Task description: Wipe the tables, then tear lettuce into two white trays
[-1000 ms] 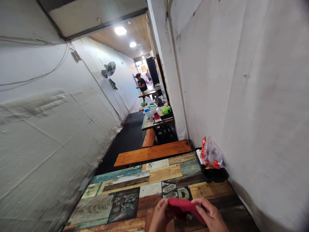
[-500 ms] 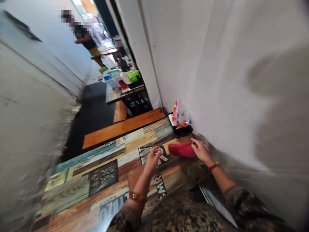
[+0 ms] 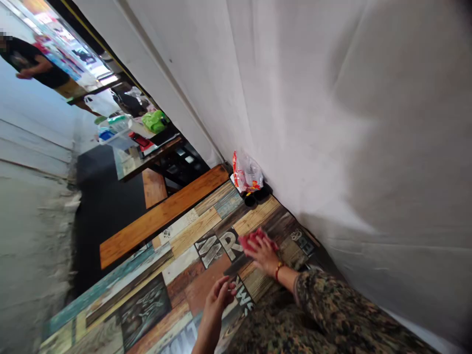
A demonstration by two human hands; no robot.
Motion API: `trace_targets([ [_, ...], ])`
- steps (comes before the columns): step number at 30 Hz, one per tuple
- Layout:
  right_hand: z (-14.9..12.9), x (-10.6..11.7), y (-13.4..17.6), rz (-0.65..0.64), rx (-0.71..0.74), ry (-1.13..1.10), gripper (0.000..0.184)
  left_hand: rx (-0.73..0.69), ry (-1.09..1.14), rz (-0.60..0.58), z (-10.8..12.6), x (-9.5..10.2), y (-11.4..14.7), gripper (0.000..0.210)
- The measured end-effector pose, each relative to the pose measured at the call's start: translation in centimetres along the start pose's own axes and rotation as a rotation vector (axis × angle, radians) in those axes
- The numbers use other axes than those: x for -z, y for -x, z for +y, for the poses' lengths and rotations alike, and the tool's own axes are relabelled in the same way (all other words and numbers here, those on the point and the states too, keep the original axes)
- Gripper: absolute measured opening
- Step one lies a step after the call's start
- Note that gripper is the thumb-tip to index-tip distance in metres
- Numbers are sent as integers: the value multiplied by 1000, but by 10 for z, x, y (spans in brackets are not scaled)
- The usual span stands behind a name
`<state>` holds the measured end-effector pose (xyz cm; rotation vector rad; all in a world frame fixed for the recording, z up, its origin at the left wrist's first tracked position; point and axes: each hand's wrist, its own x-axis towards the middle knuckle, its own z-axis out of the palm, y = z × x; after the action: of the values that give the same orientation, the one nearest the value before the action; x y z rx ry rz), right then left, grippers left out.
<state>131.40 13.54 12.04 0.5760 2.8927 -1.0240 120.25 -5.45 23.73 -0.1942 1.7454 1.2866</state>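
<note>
A crumpled red cloth [image 3: 273, 244] lies on the patchwork-wood table [image 3: 183, 268]. My right hand [image 3: 262, 254] is on top of the cloth, its fingers pressing it against the tabletop near the wall. My left hand [image 3: 220, 293] hovers over the table's near side, fingers loosely bent and holding nothing. Beyond the cloth, at the wall, a clear plastic bag with red and orange print [image 3: 248, 173] rests on dark items.
An orange-brown bench [image 3: 165, 214] runs along the table's far edge. Behind it, another table [image 3: 127, 164] carries a plastic tub [image 3: 120, 140] and a green bag [image 3: 155, 121]. A person in a dark shirt [image 3: 35, 64] stands farther back. A pale wall [image 3: 295, 123] borders the right.
My right hand has gone from the cloth's right end to on top of it, and the cloth is now bunched up. My left hand is nearer my body. The view has turned right.
</note>
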Motion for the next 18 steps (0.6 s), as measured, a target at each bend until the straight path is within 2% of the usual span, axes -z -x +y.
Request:
trace_targets([
  [2, -27, -36, 19, -125, 123, -107, 25, 6, -2, -11, 4, -3, -1, 70],
  [3, -37, -45, 25, -180, 178, -158, 18, 5, -5, -5, 6, -4, -1, 72],
  [4, -42, -46, 28, -215, 222, -203, 16, -1, -7, 1, 9, -4, -2, 72],
  [6, -39, -26, 25, -175, 253, -270, 20, -21, -5, 8, 13, -4, -1, 72],
  [9, 2, 42, 6, 100, 166, -286, 32, -53, 18, -2, 18, -3, 7, 65],
  [11, 45, 86, -12, 247, 65, -183, 38, -63, 45, -2, 18, -2, 13, 60],
  [12, 67, 100, -22, 297, 12, -105, 41, -64, 63, -3, 17, -2, 16, 58],
  [14, 104, 110, -37, 302, -26, 57, 42, -62, 96, -16, 13, -3, 18, 55],
  [16, 128, 100, -42, 316, -55, 186, 44, -53, 119, -35, 7, -4, 18, 54],
  [18, 135, 81, -32, 329, -64, 266, 46, -40, 131, -35, -3, -2, 17, 54],
])
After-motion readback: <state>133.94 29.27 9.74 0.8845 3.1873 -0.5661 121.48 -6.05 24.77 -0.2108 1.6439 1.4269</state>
